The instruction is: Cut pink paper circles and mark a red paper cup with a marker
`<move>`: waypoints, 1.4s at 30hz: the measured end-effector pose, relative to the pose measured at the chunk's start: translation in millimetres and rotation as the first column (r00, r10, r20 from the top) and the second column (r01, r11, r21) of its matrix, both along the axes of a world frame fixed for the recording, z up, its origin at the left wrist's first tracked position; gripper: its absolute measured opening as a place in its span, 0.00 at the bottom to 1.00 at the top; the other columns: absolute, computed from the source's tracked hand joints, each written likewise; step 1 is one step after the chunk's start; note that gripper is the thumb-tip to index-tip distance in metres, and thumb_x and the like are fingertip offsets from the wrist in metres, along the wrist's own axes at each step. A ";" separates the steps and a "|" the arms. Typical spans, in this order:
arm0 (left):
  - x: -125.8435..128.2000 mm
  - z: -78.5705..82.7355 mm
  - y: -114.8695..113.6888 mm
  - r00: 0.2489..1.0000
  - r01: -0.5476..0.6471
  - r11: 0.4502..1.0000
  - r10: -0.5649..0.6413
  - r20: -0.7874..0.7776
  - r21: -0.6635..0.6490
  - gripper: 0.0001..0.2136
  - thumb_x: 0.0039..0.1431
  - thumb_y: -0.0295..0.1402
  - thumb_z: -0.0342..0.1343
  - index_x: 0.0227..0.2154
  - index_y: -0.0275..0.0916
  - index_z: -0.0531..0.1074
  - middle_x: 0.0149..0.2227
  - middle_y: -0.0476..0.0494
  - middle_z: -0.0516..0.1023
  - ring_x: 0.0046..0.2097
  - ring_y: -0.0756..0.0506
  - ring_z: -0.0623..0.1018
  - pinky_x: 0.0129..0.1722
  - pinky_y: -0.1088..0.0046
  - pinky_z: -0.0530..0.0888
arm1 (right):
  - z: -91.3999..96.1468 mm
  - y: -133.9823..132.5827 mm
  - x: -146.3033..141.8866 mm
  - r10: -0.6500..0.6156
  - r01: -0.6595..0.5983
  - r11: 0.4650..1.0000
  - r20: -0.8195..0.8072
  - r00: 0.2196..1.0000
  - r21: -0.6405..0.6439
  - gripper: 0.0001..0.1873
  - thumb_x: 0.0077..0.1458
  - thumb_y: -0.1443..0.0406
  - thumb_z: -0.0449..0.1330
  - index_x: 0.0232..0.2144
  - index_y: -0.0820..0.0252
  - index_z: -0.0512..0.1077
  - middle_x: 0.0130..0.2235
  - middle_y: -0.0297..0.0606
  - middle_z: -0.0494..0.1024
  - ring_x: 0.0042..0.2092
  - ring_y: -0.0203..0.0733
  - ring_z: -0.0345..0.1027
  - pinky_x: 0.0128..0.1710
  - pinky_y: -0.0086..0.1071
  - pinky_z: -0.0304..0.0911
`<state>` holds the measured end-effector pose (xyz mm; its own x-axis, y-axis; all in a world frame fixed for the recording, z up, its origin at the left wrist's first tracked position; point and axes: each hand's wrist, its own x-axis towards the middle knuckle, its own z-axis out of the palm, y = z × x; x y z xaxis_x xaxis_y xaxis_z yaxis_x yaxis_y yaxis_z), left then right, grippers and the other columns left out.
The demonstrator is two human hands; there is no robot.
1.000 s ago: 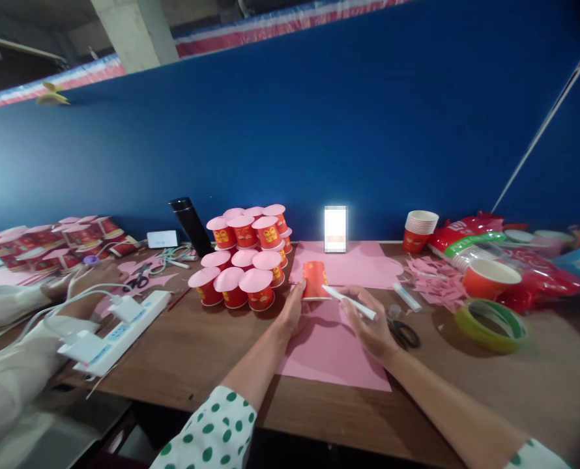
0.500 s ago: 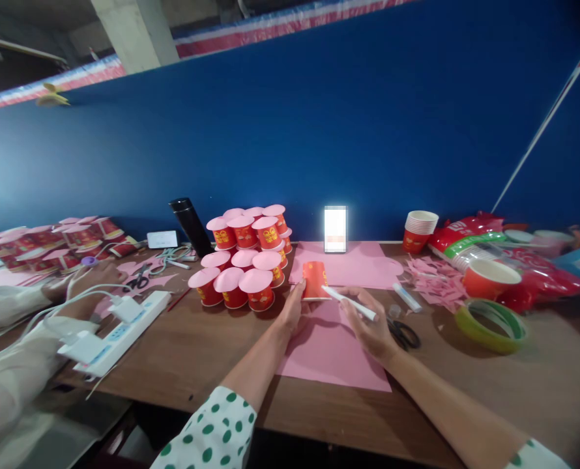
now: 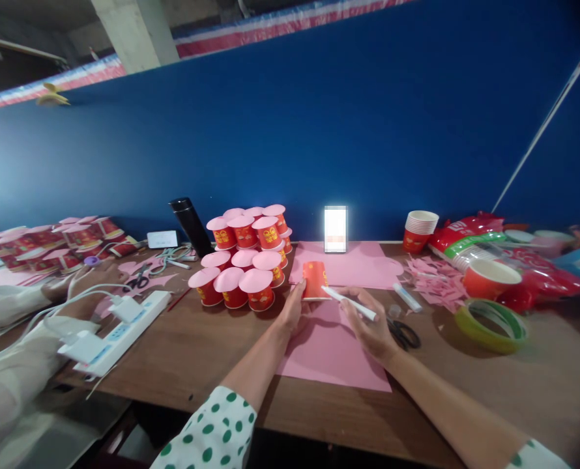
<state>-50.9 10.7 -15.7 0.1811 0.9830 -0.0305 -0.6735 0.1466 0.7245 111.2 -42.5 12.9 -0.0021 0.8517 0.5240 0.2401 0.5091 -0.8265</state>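
Note:
My left hand [image 3: 296,309] is closed around the left side of a red paper cup [image 3: 314,280] with yellow print, which stands upside down over the pink paper [image 3: 339,358]. In my right hand [image 3: 368,322] is a slim white pen [image 3: 351,303], possibly a marker, its tip against or very near the cup's right side. Left of my hands, red cups topped with pink paper discs [image 3: 256,281] are stacked in tiers. Black-handled scissors [image 3: 405,334] lie just right of my right hand, partly hidden by it.
A lit phone [image 3: 335,229] leans against the blue partition. To the right are stacked paper cups [image 3: 420,231], pink scraps [image 3: 436,280], a glue stick [image 3: 407,298], a tape roll [image 3: 490,327] and a single cup [image 3: 491,279]. On the left, a co-worker's hands [image 3: 87,286] are beside a power strip [image 3: 124,332].
My hands, the cup and the pen look almost unmoved. The co-worker's hand on the left has shifted very slightly.

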 end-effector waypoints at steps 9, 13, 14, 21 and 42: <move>-0.3 0.4 -0.1 1.000 0.003 1.000 -0.003 -0.006 -0.009 0.16 0.59 0.40 0.55 0.43 0.33 0.73 0.44 0.35 0.79 0.49 0.40 0.76 0.54 0.58 0.71 | 1.8 0.4 -0.9 -0.001 0.001 1.000 0.001 1.000 0.021 0.09 0.58 0.62 0.56 0.37 0.59 0.73 0.31 0.36 0.76 0.28 0.37 0.66 0.26 0.28 0.62; -0.7 -0.7 0.3 1.000 0.013 1.000 -0.013 -0.001 0.001 0.16 0.60 0.41 0.55 0.44 0.33 0.73 0.45 0.35 0.79 0.50 0.40 0.76 0.54 0.57 0.70 | 2.1 -0.6 -0.8 0.005 -0.005 1.000 0.002 1.000 0.012 0.10 0.58 0.61 0.56 0.38 0.59 0.73 0.31 0.37 0.76 0.28 0.37 0.66 0.26 0.28 0.61; -0.7 -0.8 0.3 1.000 0.015 1.000 -0.016 0.003 0.004 0.17 0.59 0.41 0.55 0.44 0.33 0.73 0.45 0.35 0.79 0.50 0.40 0.76 0.55 0.57 0.70 | 2.1 -0.8 -0.7 0.006 -0.006 1.000 0.002 1.000 0.007 0.10 0.58 0.61 0.56 0.38 0.59 0.73 0.31 0.37 0.77 0.27 0.37 0.66 0.25 0.28 0.61; -0.5 0.1 0.3 1.000 0.014 1.000 -0.014 0.008 -0.008 0.16 0.59 0.40 0.56 0.44 0.33 0.73 0.45 0.35 0.79 0.51 0.40 0.76 0.56 0.58 0.69 | 1.9 -0.5 -0.4 0.006 -0.006 1.000 -0.002 1.000 0.015 0.09 0.58 0.62 0.56 0.37 0.59 0.73 0.32 0.37 0.77 0.28 0.36 0.66 0.26 0.28 0.62; -0.6 -0.9 1.2 1.000 0.008 1.000 -0.008 -0.003 -0.016 0.16 0.59 0.40 0.55 0.44 0.33 0.73 0.45 0.35 0.79 0.51 0.40 0.76 0.56 0.57 0.69 | -2.5 1.0 0.5 0.015 -0.015 1.000 -0.001 1.000 0.005 0.10 0.59 0.61 0.56 0.39 0.58 0.73 0.32 0.37 0.76 0.28 0.36 0.66 0.26 0.28 0.61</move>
<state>-51.5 11.9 -16.6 0.1890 0.9809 -0.0467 -0.6704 0.1636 0.7237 111.7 -41.5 10.4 -0.0140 0.8490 0.5281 0.2315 0.5166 -0.8243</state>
